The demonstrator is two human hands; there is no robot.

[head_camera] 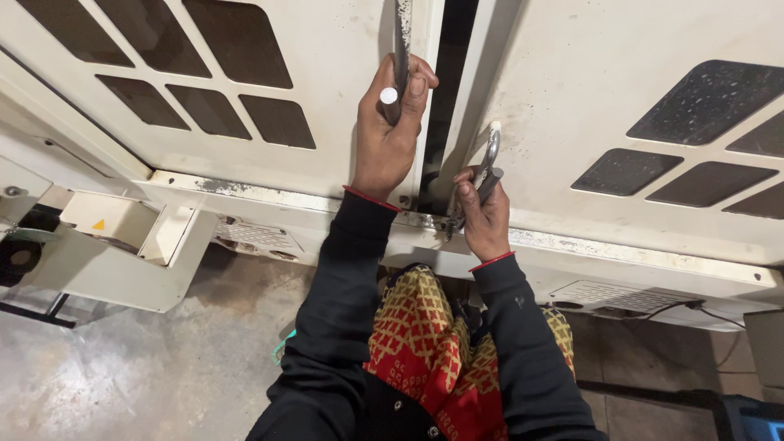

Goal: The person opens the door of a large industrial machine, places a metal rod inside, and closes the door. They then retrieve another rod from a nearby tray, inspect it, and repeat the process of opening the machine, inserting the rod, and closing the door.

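Metal rod [402,57], rigid and likely slick, stands upright along the cabinet door [327,73] edge; left hand [392,122] fingers clamp it. Right hand [483,214] fingers close around pliers [488,163] at the handles, the sound grip point.

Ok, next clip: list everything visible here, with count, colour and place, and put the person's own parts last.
cream metal machine doors: two, dark mesh windows, top, left and right
long grey metal bar handle: one, left door's edge
short curved grey metal handle: one, right door's edge
dark gap: one, between the doors
cream open box: one, lower left
grey concrete floor: bottom
red-and-yellow patterned cloth: one, at the chest
left hand: black sleeve, grips the long bar
right hand: black sleeve, grips the short handle
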